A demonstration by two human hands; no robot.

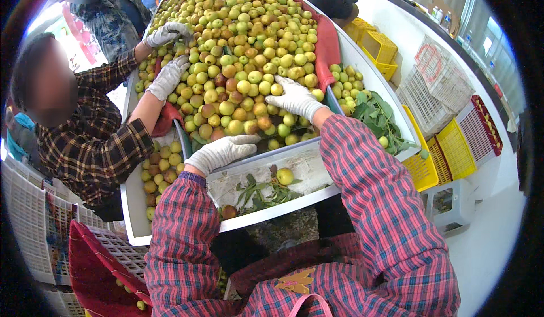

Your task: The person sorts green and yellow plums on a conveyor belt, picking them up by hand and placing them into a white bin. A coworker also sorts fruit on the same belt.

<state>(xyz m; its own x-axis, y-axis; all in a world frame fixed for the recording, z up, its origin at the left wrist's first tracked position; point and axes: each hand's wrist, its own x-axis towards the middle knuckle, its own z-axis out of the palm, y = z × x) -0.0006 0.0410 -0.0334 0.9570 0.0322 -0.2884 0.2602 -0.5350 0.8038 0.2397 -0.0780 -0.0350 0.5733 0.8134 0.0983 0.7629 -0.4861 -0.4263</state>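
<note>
A large heap of small round green and reddish fruit (238, 53) fills a long table with a raised white rim (263, 216). My left hand (223, 152), in a whitish knitted glove, lies over the heap's near edge at the bluish divider, fingers stretched to the right; whether anything is under them is hidden. My right hand (295, 97), gloved alike, rests on the heap's right side, thumb and fingers apart beside a yellow-green fruit (276, 89). In the near trough lie a leafy sprig (259, 196), a yellow-green fruit (284, 176) and a brownish one (229, 211).
At the left, a co-worker's gloved hands (169, 78) touch the heap. Side troughs hold fruit (163, 168) and green leaves (376, 115). Yellow crates (454, 151) and white crates (429, 87) stand at right, near a grey plastic stool (450, 204). A red-lined crate (91, 266) sits lower left.
</note>
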